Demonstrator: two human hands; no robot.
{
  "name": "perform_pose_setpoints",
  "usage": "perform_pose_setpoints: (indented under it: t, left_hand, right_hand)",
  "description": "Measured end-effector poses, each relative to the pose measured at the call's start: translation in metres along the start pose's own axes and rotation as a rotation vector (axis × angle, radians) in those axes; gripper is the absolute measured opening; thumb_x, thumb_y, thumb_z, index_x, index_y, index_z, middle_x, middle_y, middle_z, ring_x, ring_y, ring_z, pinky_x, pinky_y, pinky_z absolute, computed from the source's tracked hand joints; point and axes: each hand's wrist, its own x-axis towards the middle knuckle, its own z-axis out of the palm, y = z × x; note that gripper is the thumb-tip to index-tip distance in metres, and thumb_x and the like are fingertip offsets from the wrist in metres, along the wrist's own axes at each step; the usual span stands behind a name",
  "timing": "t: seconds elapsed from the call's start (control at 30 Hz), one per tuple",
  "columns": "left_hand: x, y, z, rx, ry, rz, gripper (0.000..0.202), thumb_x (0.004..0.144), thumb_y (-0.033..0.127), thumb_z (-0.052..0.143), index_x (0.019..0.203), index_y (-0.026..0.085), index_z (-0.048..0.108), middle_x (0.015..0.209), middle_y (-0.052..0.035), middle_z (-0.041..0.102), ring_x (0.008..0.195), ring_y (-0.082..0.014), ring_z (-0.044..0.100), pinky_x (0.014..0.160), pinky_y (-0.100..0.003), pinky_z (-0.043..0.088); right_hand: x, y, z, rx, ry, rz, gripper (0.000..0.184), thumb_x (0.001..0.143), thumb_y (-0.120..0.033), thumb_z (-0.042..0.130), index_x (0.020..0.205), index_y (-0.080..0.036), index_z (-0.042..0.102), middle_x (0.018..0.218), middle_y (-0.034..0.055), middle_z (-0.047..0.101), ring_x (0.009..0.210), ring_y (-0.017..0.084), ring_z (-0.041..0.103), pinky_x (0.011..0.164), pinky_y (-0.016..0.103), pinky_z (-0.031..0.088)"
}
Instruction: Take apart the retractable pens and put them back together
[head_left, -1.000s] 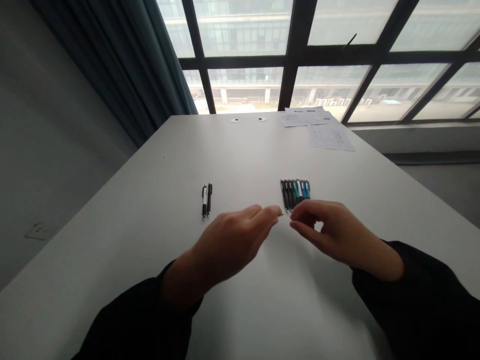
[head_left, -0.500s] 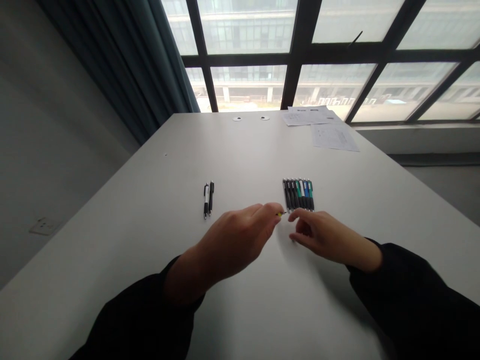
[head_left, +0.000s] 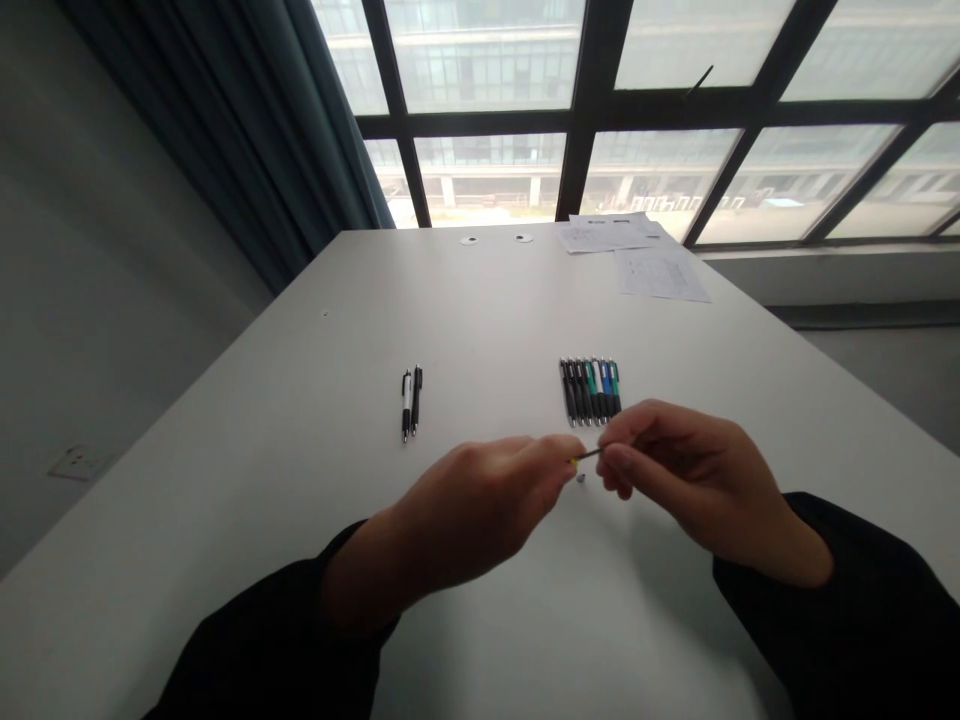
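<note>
The left hand (head_left: 487,495) grasps a mostly hidden yellow piece (head_left: 574,461), and the right hand (head_left: 694,475) pinches a thin rod (head_left: 589,454) spanning the gap between them, near a row of pens (head_left: 590,392). The step seems to be working the rod at that piece, which calls next for a steady left grip and straight alignment.
</note>
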Motion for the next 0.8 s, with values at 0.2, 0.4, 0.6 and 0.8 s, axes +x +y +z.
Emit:
perform_pose_setpoints:
  t: [0.2, 0.4, 0.6, 0.8]
  left_hand:
    - [-0.001, -0.005, -0.001, 0.21, 0.006, 0.037, 0.022, 0.101, 0.03, 0.047, 0.107, 0.02, 0.066, 0.076, 0.0005, 0.067, 0.058, -0.0115, 0.058, 0.055, -0.022, 0.045]
    - [-0.002, -0.007, 0.002, 0.254, 0.06, 0.013, 0.018, 0.092, 0.016, 0.048, 0.085, 0.016, 0.064, 0.068, 0.0026, 0.056, 0.055, -0.0087, 0.046, 0.051, -0.021, 0.036]
    - [0.002, -0.002, 0.006, 0.272, 0.067, -0.017, 0.018, 0.091, 0.016, 0.047, 0.08, 0.016, 0.062, 0.066, 0.0033, 0.053, 0.055, -0.0085, 0.043, 0.053, -0.022, 0.036]
    - [0.002, -0.001, 0.006, 0.277, 0.041, -0.031, 0.019, 0.091, 0.017, 0.046, 0.081, 0.016, 0.062, 0.066, 0.0022, 0.056, 0.056, -0.0096, 0.046, 0.055, -0.023, 0.037]
  right_hand:
    - [0.002, -0.003, -0.015, 0.078, 0.095, -0.004, 0.013, 0.094, -0.026, 0.062, 0.084, -0.019, 0.062, 0.07, 0.0019, 0.067, 0.058, 0.013, 0.061, 0.053, 0.025, 0.052]
    - [0.019, 0.032, -0.028, -0.567, -0.27, 0.47, 0.018, 0.089, -0.027, 0.051, 0.073, -0.02, 0.055, 0.062, -0.0002, 0.063, 0.053, 0.012, 0.056, 0.051, 0.024, 0.044]
    - [0.02, 0.074, -0.017, -0.732, -0.445, 0.605, 0.025, 0.078, -0.017, 0.052, 0.054, -0.016, 0.058, 0.047, 0.0049, 0.062, 0.043, 0.013, 0.054, 0.052, 0.026, 0.043]
    - [0.015, 0.067, -0.014, -0.84, -0.451, 0.588, 0.027, 0.082, -0.02, 0.051, 0.059, -0.015, 0.065, 0.051, 0.0081, 0.065, 0.042, 0.014, 0.055, 0.051, 0.028, 0.04]
